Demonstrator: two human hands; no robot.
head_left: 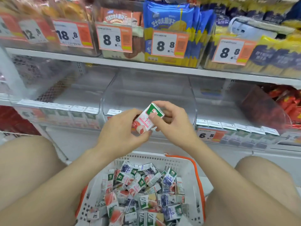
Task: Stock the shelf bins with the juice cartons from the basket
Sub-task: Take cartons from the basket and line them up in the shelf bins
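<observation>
A small white juice carton (146, 119) with a green top and a peach picture is held between both hands in front of the middle clear shelf bin (193, 105). My left hand (120, 129) grips its lower end, and my right hand (172, 121) pinches its upper end. Below, between my knees, a white basket (187, 162) with orange handles holds several loose juice cartons (143, 193) of mixed flavours. The left bin (61, 115) and the right bin (241, 132) each hold a front row of upright cartons.
The upper shelf (114, 61) carries bins of biscuit and snack packs with orange price tags. A bin of red snack packets (286, 105) stands at the far right. My bare knees flank the basket on both sides.
</observation>
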